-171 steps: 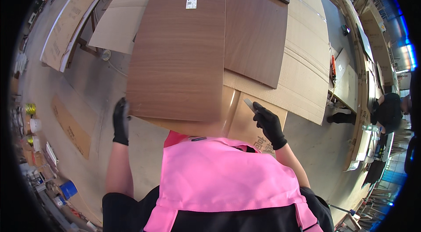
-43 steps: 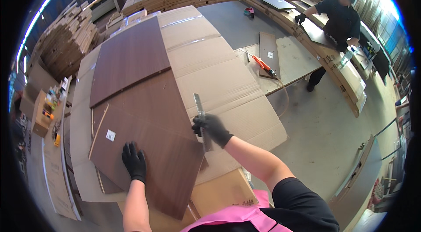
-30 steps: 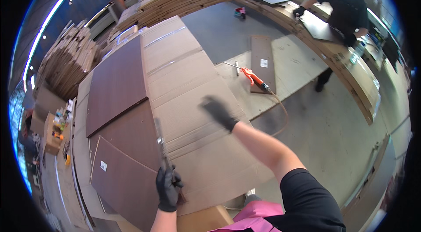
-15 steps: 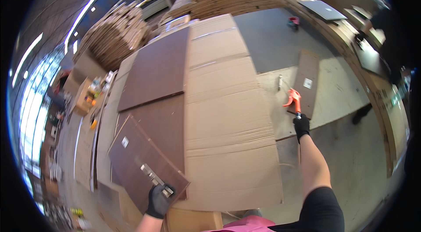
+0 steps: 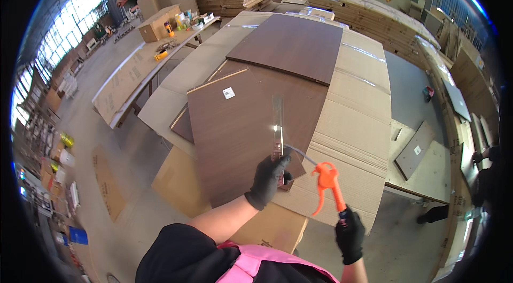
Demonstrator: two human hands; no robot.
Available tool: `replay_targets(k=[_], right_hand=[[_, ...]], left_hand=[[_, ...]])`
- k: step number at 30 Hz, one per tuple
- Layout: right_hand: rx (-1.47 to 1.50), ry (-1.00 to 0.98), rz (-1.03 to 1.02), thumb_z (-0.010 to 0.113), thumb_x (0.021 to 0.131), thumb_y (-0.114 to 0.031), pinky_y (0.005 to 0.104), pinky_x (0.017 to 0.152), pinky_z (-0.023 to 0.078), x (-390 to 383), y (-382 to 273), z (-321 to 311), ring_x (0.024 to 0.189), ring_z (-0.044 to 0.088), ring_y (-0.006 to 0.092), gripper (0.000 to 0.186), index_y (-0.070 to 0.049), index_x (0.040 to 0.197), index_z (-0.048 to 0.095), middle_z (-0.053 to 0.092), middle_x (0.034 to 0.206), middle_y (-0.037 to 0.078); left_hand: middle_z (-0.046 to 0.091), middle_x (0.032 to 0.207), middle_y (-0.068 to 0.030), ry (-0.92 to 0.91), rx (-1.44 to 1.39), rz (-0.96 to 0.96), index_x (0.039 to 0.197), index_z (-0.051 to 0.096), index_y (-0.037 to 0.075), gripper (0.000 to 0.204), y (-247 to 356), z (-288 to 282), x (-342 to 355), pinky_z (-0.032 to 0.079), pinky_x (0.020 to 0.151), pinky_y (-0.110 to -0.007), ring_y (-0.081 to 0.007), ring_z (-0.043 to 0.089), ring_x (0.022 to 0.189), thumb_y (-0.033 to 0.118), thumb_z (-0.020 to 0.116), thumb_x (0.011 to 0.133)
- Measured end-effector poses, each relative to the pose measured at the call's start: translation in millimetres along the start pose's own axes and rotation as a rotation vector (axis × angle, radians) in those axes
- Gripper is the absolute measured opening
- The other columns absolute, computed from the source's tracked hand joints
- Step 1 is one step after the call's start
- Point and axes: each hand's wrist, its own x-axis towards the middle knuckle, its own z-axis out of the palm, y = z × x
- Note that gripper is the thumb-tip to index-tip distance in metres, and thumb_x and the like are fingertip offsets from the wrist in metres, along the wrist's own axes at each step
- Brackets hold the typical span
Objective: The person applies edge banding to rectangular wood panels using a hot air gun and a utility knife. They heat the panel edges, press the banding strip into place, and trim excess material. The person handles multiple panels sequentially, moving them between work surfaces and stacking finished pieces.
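My left hand [image 5: 263, 182], in a black glove, is closed around the lower end of a narrow silver metal strip [image 5: 277, 132], whose blurred far end points away from me. Under it lies a dark brown panel [image 5: 235, 133] with a white label, set askew on other brown boards. My right hand [image 5: 350, 236], also gloved, grips the lower end of an orange air blow gun [image 5: 328, 177]. The gun's thin bent nozzle [image 5: 300, 151] reaches left, close to the strip; whether it touches cannot be told. Another brown panel [image 5: 294, 45] lies farther back.
Cardboard sheeting [image 5: 352, 128] covers the table under the panels. A side bench [image 5: 125, 85] at left carries a box and small items. On the right, a smaller brown board [image 5: 414, 152] lies on a pale surface, and a person's dark sleeve [image 5: 486, 181] shows.
The view has swung left. My right hand has brought the blow gun from the right side over near my left hand. The strip, still in my left hand, now points straight away from me.
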Motion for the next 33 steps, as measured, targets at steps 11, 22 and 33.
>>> replay_targets(k=[11,22,33], right_hand=[[1.193,-0.736,0.250,0.067,0.083,-0.023,0.0300,0.084,0.047,-55,-151,98,0.093,0.058,0.0159,0.063,-0.001,0.136,0.041,0.060,0.110,0.006],[0.976,-0.500,0.401,0.061,0.092,-0.032,0.0361,0.058,0.055,82,-189,107,0.061,0.064,0.0218,0.042,0.002,0.115,0.052,0.065,0.087,0.021],[0.345,-0.557,0.411,0.069,0.083,-0.023,0.0333,0.046,0.051,252,-197,61,0.050,0.061,0.0224,0.035,0.004,0.100,0.056,0.068,0.076,0.017]], left_hand=[[0.059,0.078,-0.0022,-0.283,-0.338,0.024,0.118,0.055,0.002,0.032,26,-148,-47,0.041,0.054,-0.021,-0.0064,0.052,0.060,0.021,0.060,0.093],[0.064,0.084,-0.0024,0.132,-0.473,0.059,0.107,0.063,0.008,0.027,-6,-263,-31,0.047,0.056,-0.024,-0.0105,0.057,0.059,0.030,0.060,0.093],[0.061,0.096,0.0011,0.171,-0.689,-0.038,0.108,0.061,0.010,0.022,-88,-314,-59,0.047,0.078,-0.028,-0.0110,0.058,0.090,0.024,0.061,0.091]])
